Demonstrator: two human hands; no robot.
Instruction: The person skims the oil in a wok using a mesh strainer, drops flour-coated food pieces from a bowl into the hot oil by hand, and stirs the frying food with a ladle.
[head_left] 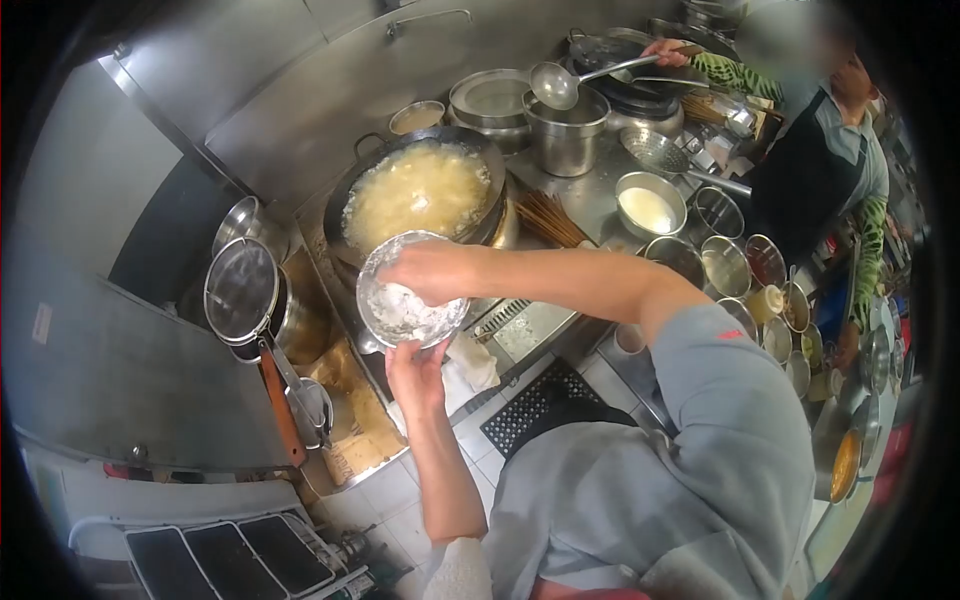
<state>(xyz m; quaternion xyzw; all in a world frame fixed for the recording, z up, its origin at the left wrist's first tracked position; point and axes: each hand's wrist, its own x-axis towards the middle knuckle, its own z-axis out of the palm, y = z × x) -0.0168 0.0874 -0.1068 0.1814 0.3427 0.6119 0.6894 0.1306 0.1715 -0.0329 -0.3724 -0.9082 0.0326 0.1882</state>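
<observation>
A metal bowl [372, 322] coated with white flour or starch [400, 308] is tilted beside the near rim of the wok. From below, my left hand [415, 370] grips its near rim, fingers wrapped round it. Inside the bowl is my right hand [430, 272], its fingers curled down into the white powder; whatever they hold is hidden. Just beyond, a large black wok [345, 215] holds bubbling, foaming oil [420, 195].
Left stands a pot with a wire strainer [240, 285] on top. Skewers [550, 220], a tall pot [568, 140] and a bowl of white liquid [648, 208] stand right. A co-worker [815, 150] holds a ladle [556, 86]. Several ingredient containers [725, 265] line the right side.
</observation>
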